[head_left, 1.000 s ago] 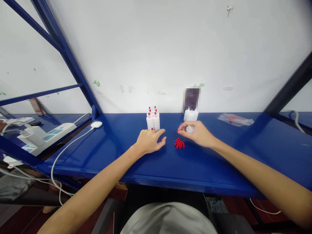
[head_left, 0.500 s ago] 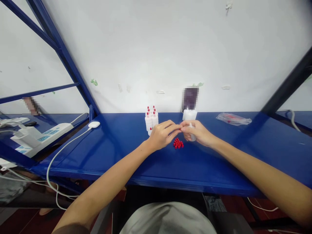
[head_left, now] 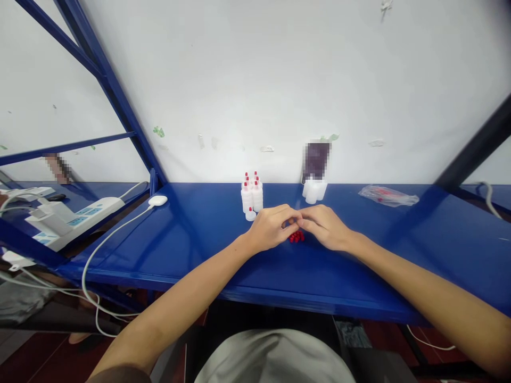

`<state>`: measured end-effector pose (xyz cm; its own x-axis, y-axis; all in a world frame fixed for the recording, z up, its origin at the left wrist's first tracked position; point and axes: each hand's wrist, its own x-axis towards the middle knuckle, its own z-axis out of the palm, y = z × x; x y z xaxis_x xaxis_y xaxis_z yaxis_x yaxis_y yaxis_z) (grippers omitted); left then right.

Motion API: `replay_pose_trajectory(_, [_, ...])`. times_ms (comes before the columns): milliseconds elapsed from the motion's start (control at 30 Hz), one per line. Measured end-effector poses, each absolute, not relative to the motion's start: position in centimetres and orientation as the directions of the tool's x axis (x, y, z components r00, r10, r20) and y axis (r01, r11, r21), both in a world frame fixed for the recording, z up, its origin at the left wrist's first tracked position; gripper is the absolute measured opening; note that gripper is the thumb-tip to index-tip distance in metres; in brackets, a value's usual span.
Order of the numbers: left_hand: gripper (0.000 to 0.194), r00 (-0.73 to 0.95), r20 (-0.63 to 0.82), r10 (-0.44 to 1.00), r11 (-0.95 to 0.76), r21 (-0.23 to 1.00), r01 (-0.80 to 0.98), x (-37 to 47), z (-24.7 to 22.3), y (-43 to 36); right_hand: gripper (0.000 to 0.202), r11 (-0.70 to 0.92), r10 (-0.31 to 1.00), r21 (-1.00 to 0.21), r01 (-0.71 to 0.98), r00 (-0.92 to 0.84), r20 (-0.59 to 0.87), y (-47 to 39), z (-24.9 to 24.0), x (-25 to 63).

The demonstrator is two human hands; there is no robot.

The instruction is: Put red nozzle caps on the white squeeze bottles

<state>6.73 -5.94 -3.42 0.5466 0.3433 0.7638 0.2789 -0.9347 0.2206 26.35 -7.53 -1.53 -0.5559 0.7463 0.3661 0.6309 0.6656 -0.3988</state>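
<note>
My left hand (head_left: 275, 229) is closed, its thumb and fingers curled together over the blue table (head_left: 191, 239). Its fingertips meet those of my right hand (head_left: 328, 227), whose fingers are pinched together too. What lies between them is hidden by the fingers. Just below the fingertips sits a small heap of red caps (head_left: 296, 237), partly covered by my left hand. Left of the hands stand several white squeeze bottles (head_left: 252, 197) with red-tipped nozzles. A low white nozzle top with a red tip (head_left: 250, 214) is in front of them. Behind my right hand are white bottles (head_left: 314, 190).
A clear plastic bag (head_left: 387, 195) with something red in it lies at the right. At the left are a white charging puck (head_left: 157, 200) with its cable and a power strip (head_left: 88, 215). A pixelated dark object (head_left: 316, 159) leans on the wall.
Half a second ago my right hand visibly gripped a white bottle and red showed at my left fingertips; neither shows now. Both hands have turned and dropped slightly, covering part of the red caps.
</note>
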Motion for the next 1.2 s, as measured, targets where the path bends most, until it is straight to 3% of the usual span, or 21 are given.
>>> replay_pose_trajectory(333, [0.012, 0.595, 0.715, 0.367, -0.923, 0.199, 0.330, 6.7, -3.8, -6.1, 0.035, 0.646, 0.762, -0.355, 0.675, -0.541, 0.356, -8.0, -1.3, 26.0])
replay_pose_trajectory(667, [0.017, 0.626, 0.689, 0.366, -0.919, 0.161, 0.361, 6.6, -3.1, -6.6, 0.035, 0.711, 0.703, -0.492, 0.502, -0.532, 0.473, -8.0, -1.8, 25.8])
replay_pose_trajectory(867, [0.027, 0.492, 0.688, 0.533, -0.769, 0.152, 0.621, 1.6, -0.9, -4.3, 0.033, 0.589, 0.802, -0.547, 0.594, -0.346, 0.488, -7.1, -1.9, 26.1])
replay_pose_trajectory(1033, [0.025, 0.475, 0.519, 0.710, -0.611, 0.119, 0.783, -1.9, 0.4, -2.6, 0.029, 0.557, 0.802, -0.563, 0.611, -0.219, 0.556, -6.7, -2.3, 26.8])
replay_pose_trajectory(1200, [0.026, 0.464, 0.429, 0.775, -0.549, 0.093, 0.831, -2.0, 0.3, -2.4, 0.024, 0.535, 0.810, -0.570, 0.623, -0.188, 0.555, -6.5, -1.9, 27.1])
